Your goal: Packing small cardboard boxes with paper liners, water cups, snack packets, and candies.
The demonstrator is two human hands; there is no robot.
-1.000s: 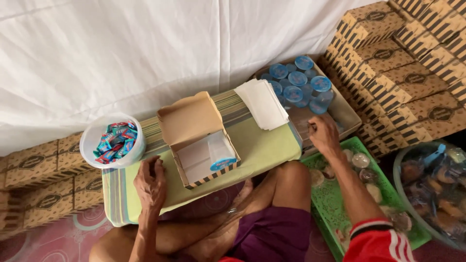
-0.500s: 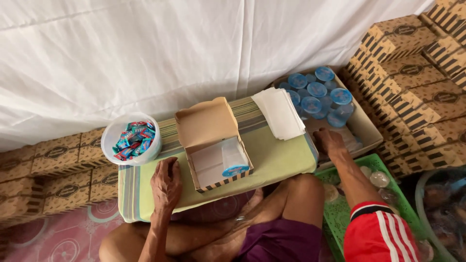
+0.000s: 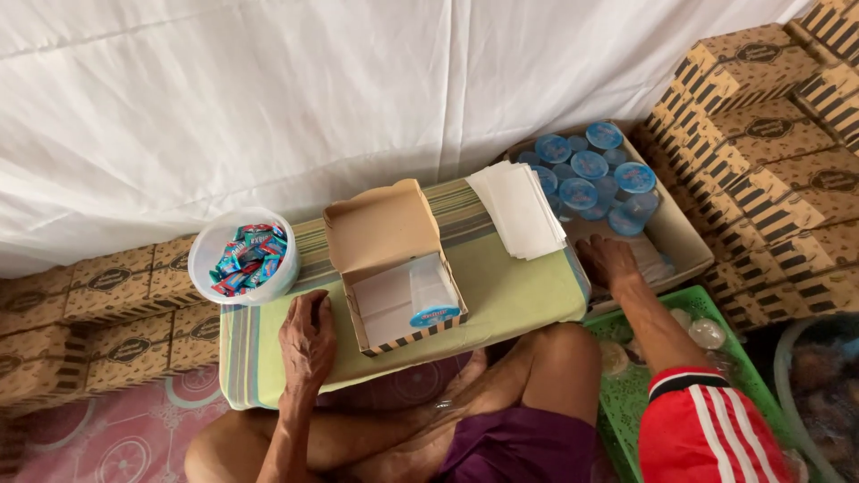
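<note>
- Head view shows the left hand (image 3: 307, 343) resting palm-down on the green-topped low table (image 3: 519, 300), fingers loosely curled with nothing clamped in them, just beside the open patterned box (image 3: 394, 264).
- Out to the side, the right hand (image 3: 607, 259) reaches into the cardboard tray (image 3: 684, 240), fingers spread flat on its floor near the blue-lidded cups (image 3: 595, 174); I cannot tell whether anything is pinched under the fingers.
- One sealed cup with a blue lid (image 3: 435, 288) already lies in the open box, beside a white paper liner.
- Risk: the box sits near the table's front edge, over the person's knees, and the left hand is not pressing on it; a nudge from the forearm could likely tip it off.
- Risk: the stack of white paper sheets (image 3: 517, 207) overhangs the table's right end, right by the reaching arm; a brush on the way back could probably scatter the sheets into the tray.
- Risk: the cups are piled loosely in the tray's far corner, so pulling one from the bottom may topple the others.
- Farther left, the white tub of wrapped sweets (image 3: 248, 255) stands at the table's corner, close to the left wrist, and an elbow could upset it.
- Stacks of closed patterned boxes (image 3: 761, 134) and a green basket (image 3: 626, 394) crowd the right side, leaving little elbow room.
</note>
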